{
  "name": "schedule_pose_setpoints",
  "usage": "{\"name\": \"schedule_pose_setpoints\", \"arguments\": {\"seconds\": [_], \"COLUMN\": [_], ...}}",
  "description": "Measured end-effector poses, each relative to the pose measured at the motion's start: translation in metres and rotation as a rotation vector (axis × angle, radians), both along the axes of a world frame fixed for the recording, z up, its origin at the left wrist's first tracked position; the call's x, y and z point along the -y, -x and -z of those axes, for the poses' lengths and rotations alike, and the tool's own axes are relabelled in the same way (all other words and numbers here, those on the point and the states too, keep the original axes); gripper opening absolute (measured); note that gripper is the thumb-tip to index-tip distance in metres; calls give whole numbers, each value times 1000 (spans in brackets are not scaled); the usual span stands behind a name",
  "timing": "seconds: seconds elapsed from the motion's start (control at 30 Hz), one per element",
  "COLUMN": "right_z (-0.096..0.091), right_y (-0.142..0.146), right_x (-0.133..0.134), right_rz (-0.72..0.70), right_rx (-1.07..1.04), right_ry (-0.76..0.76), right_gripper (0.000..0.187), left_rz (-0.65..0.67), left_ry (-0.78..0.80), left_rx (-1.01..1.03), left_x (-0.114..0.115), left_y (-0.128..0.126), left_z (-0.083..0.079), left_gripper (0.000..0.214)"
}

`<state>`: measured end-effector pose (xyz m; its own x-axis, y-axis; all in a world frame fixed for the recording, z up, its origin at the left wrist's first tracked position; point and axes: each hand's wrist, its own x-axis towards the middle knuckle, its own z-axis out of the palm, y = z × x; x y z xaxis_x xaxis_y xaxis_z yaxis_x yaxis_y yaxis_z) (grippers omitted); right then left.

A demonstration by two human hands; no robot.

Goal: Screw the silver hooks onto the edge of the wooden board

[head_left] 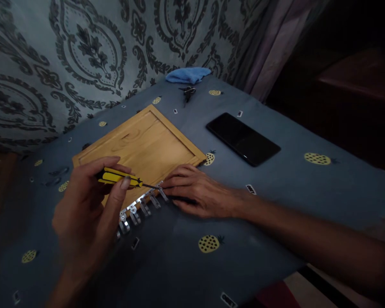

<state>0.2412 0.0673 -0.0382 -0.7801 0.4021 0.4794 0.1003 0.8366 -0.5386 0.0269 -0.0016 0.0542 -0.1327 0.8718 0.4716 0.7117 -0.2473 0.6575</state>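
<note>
My left hand is closed around a screwdriver with a yellow and black handle. Its thin shaft points right, and the tip meets the right end of a silver metal hook strip. Several small hooks hang from this strip along the near edge of a framed wooden board, which lies on the table. My right hand grips the board's near right edge, its fingers together beside the strip's end and the screwdriver tip. The undersides of the right fingers are hidden.
A black smartphone lies right of the board on the blue pineapple-print tablecloth. Farther back are a small bunch of dark items, perhaps keys, and a blue cloth. A patterned curtain borders the table's far side.
</note>
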Motion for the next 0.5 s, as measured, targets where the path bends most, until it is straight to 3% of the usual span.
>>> {"name": "schedule_pose_setpoints", "arguments": {"seconds": [0.27, 0.5], "right_z": [0, 1], "right_y": [0, 0], "right_x": [0, 0], "right_rz": [6, 3], "right_rx": [-3, -7], "right_ry": [-4, 7], "right_gripper": [28, 28], "left_rz": [39, 48], "left_ry": [15, 18], "left_rx": [4, -73], "left_x": [-3, -2], "left_y": [1, 1], "left_z": [8, 4], "left_gripper": [29, 29]}}
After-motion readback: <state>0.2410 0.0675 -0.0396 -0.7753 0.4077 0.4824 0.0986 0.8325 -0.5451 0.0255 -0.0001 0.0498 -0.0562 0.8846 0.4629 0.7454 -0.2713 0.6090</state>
